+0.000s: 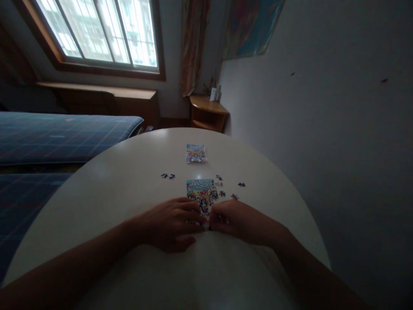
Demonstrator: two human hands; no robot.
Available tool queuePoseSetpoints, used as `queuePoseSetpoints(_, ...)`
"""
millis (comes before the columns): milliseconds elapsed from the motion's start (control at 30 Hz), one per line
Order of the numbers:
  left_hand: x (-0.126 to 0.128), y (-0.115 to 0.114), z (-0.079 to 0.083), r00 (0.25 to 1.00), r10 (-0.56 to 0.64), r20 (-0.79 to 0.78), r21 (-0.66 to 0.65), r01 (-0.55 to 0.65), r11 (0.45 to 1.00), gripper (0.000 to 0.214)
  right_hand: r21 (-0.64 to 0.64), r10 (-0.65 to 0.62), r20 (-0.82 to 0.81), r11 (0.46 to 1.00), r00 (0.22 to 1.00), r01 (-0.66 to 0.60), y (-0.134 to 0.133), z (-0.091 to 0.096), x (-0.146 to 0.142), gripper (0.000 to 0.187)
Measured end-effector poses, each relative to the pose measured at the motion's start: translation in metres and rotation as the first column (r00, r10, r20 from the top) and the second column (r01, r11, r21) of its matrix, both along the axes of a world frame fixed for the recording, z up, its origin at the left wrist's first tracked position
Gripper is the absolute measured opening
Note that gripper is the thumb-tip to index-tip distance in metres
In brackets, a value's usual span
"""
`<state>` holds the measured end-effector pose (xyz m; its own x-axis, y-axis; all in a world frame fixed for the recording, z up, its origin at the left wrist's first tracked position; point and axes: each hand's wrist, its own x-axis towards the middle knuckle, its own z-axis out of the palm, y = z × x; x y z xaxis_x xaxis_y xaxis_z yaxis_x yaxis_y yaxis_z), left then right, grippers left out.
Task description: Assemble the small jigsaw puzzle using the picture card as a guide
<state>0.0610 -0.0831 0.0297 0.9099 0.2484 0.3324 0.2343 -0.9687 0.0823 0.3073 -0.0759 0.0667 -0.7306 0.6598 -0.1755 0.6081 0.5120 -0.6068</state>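
Note:
A partly assembled jigsaw puzzle [200, 186] with a colourful cartoon picture lies on the white round table [129, 172]. My left hand [176, 221] rests flat over its left and lower part, fingers stretched out. At the lower right edge of the puzzle, my right hand [230, 217] has its fingers pinched together around a puzzle piece [210, 228], mostly hidden by the fingertips. Loose pieces lie to the right of the puzzle, among them one piece [222, 193] close to its edge and another [234, 196] just beyond my right hand.
Behind the puzzle lies a small picture sheet or packet [196, 153]. Two loose pieces [168, 176] sit to the left, and a lone piece [241, 184] farther right. A wall [306, 129] runs along the right side, a bed [64, 133] stands at the left, and a corner shelf [208, 105] is behind.

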Motion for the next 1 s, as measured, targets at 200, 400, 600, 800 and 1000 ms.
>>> queuePoseSetpoints(200,0.000,-0.001,0.002,1.000,0.004,0.007,-0.003,-0.004,1.000,0.028,0.062,0.010,-0.005,0.998,1.000,-0.009,0.003,-0.005,-0.002,0.009)
queuePoseSetpoints(400,0.004,-0.002,0.003,0.998,0.012,-0.055,-0.004,-0.013,1.000,0.036,0.086,0.049,-0.038,0.995,0.998,-0.046,0.004,-0.006,-0.004,0.012)
queuePoseSetpoints(600,0.006,-0.002,0.005,0.996,0.012,-0.086,-0.029,-0.014,0.999,0.035,0.053,-0.038,0.003,0.998,0.999,0.038,0.009,-0.001,0.010,0.012)
queuePoseSetpoints(800,0.007,-0.003,0.005,0.999,0.008,-0.049,-0.019,-0.009,1.000,0.033,0.039,-0.064,0.087,0.997,0.994,0.061,0.010,0.004,0.018,0.023)
queuePoseSetpoints(1000,0.008,-0.005,0.006,0.997,0.013,-0.074,-0.021,-0.015,1.000,0.032,0.012,-0.052,0.103,0.999,0.993,0.051,0.009,0.004,0.015,0.019)
